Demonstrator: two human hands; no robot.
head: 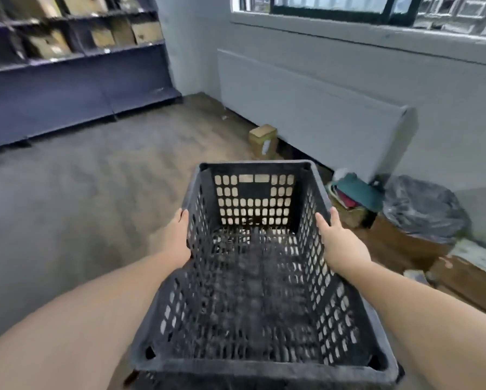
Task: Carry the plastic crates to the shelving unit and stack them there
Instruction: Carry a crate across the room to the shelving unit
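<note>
Crate [258,277], black and full of holes, is up off the floor [76,192] between 2 bare arms. Left hand [180,237] holds its left wall, fingers curled under the rim. Right hand [340,243] holds its right wall, thumb inside. Blue shelves [76,77] with boxes stand far off at the back left.

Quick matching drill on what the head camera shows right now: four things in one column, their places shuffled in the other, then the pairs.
Things:
1. black plastic crate
2. shelving unit
3. small cardboard box
4. grey bin bag

Places:
A. far left, against the wall
B. on the floor below the wall panel
C. held between left hand and right hand
D. right side, by the wall

Pairs: 1-C, 2-A, 3-B, 4-D
</note>
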